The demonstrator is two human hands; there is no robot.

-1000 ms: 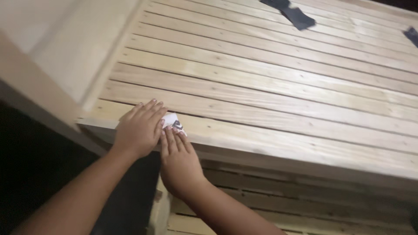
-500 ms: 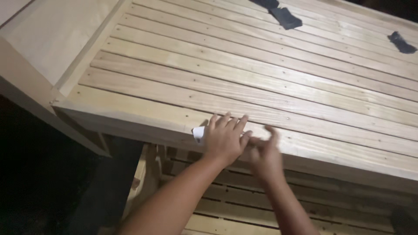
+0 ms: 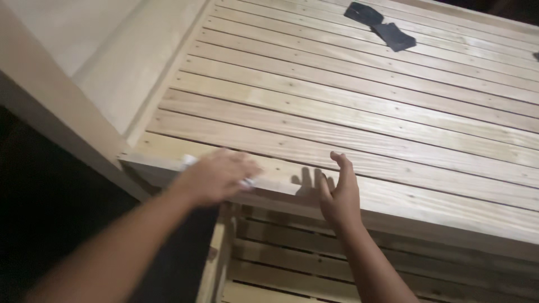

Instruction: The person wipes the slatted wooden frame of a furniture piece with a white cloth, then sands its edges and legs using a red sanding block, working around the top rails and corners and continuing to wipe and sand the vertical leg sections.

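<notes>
- While the left hand (image 3: pixel 216 177) lay palm-down on the front plank of the slatted wooden platform (image 3: pixel 359 106), it pressed on a small white pad (image 3: pixel 188 161), perhaps folded paper or cloth, of which only slivers showed at the wrist side and under the fingertips; the hand was blurred, so how firmly it gripped could not be told.
- Just beside it, the right hand (image 3: pixel 338 193) stood open at the same edge, fingers spread and raised, holding nothing, its shadow falling on the plank.
- As a judgement, the pad sat very near the front lip and close to the corner, so a sideways push could have slid it off into the dark gap below.
- Likewise, bare skin on raw timber invited splinters, and small screw or nail heads dotted the slats where a palm might catch.
- Below the edge, more slats of a lower frame (image 3: pixel 337 269) showed, with dark floor to the left.
- Beyond the hands, pale pine slats ran across in parallel rows with narrow gaps between them.
- To the left, a plain boxed side panel (image 3: pixel 84 62) rose along the platform.
- Farthest off, two dark flat pieces (image 3: pixel 382 25) lay on the slats, well apart from both hands; the room around was dim.
</notes>
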